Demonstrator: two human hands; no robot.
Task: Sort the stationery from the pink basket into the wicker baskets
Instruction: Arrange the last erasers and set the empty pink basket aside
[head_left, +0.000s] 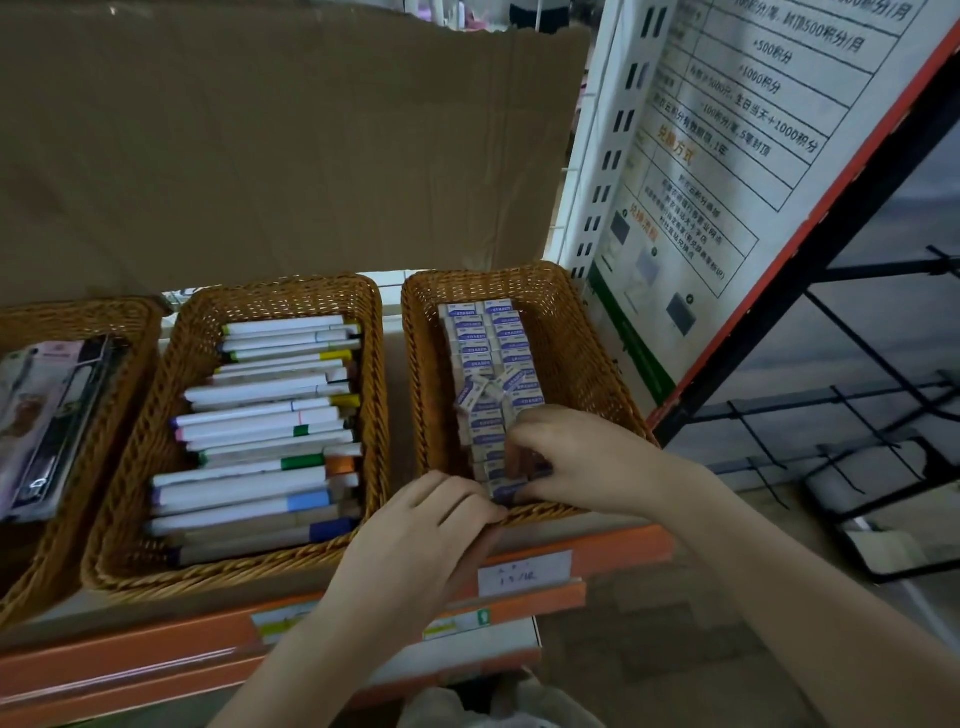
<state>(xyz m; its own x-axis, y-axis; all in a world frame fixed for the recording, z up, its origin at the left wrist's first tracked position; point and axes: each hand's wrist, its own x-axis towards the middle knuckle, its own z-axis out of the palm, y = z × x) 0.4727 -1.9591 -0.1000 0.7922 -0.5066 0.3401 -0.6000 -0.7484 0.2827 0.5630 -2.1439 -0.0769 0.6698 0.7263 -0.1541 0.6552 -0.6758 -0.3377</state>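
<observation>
A: Nearest lens: two bare forearms reaching over orange shelf edge (156, 660), paper price label (524, 571) on it.

B: Left hand?

A: Left hand (441, 525) at near rim of right wicker basket (587, 353), fingers curled over rim, tips down among erasers (485, 364). Can't tell whether actually pinching one; tips hidden.

B: Right hand?

A: Right hand (576, 457) inside same basket, near end. Fingers bent, thumb and fingertips closed around one or more purple-and-white eraser boxes at front of stack. Exact count unclear, blurred.

B: Erasers layout?

A: Two neat rows running front to back along basket's left half, "ERASER" labels up. Couple lying skewed on top mid-row. Right half of basket bare wicker.

B: Other baskets?

A: Middle wicker basket (156, 415) full of white-bodied markers (260, 441) stacked sideways, coloured caps mostly right. Left wicker basket (31, 332) partly out of frame, holds flat packaged items (47, 415). All three side by side on shelf.

B: Pink basket?

A: Not visible.

B: Background?

A: Cardboard sheet (260, 145) behind baskets, printed poster board (727, 156) leaning at right, black wire racks (857, 467) on floor.
</observation>
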